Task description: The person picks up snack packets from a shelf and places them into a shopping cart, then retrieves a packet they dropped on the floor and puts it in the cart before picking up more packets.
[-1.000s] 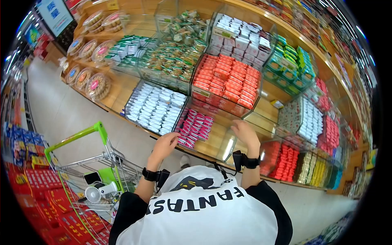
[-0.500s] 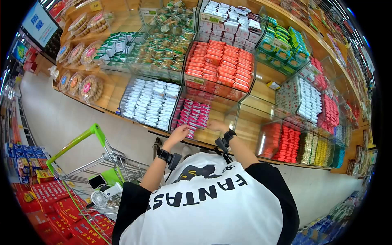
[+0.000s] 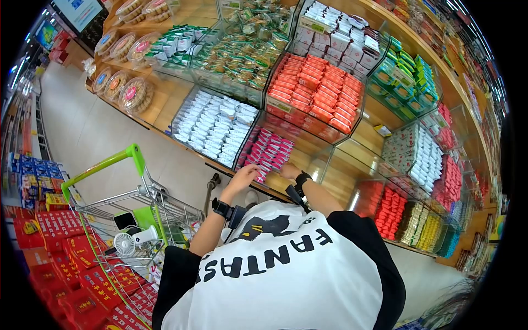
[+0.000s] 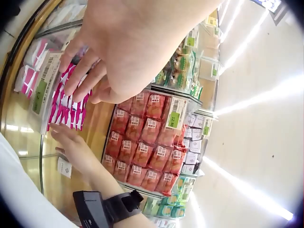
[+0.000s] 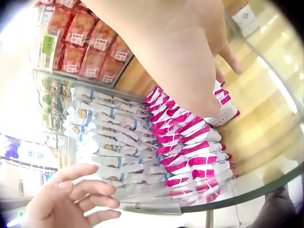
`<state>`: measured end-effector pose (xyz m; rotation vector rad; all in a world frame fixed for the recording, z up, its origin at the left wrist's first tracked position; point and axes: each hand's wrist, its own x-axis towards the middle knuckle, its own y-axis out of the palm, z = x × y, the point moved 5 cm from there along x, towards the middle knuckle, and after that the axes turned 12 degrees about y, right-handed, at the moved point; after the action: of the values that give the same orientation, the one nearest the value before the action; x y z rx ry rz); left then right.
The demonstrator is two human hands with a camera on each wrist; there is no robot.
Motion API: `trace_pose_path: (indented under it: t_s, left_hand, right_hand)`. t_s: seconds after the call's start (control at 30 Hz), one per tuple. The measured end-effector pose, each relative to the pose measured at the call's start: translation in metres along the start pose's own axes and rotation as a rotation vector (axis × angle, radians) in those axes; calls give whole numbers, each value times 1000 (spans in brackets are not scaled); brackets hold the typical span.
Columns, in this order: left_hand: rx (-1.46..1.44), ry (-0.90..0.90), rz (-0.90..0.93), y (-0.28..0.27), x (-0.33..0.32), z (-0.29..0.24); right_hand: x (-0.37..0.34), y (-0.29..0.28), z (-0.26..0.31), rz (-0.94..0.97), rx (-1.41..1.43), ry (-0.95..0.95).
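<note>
Pink-and-white packets (image 3: 269, 151) (image 5: 192, 142) lie in rows in a clear bin at the display's front edge. My right hand (image 3: 289, 171) (image 5: 175, 57) is at the right side of these rows; in the right wrist view its thumb and a finger pinch one packet (image 5: 224, 115) that stands at a tilt beside the rows. The finger's contact is partly hidden. My left hand (image 3: 242, 179) (image 4: 126, 52) hovers at the left front of the same packets, fingers loosely bent and apart, holding nothing. In the right wrist view the left hand (image 5: 71, 199) shows spread fingers.
White packets (image 3: 214, 127) fill the bin to the left; red packets (image 3: 316, 91) stand in a bin behind. Clear bin walls divide the wooden shelf (image 3: 338, 176). A shopping cart (image 3: 104, 168) with a small fan (image 3: 125, 243) stands at my left.
Over the last second my right hand has moved left and down to the pink-and-white packets, close to my left hand, which has shifted slightly right. The head view has turned a little.
</note>
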<state>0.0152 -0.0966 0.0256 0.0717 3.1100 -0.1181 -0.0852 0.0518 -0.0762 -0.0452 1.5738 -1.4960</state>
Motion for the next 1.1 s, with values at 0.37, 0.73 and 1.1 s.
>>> trace_pose_path:
  t_s: [0.37, 0.73, 1.1]
  left_hand:
    - [124, 28, -68, 7, 2, -7]
    - [127, 12, -159, -9, -6, -9]
    - [148, -55, -198, -16, -18, -31]
  right_hand:
    - [34, 52, -9, -12, 81, 104]
    - [6, 17, 10, 213, 206, 262]
    - [13, 36, 16, 330, 72, 186]
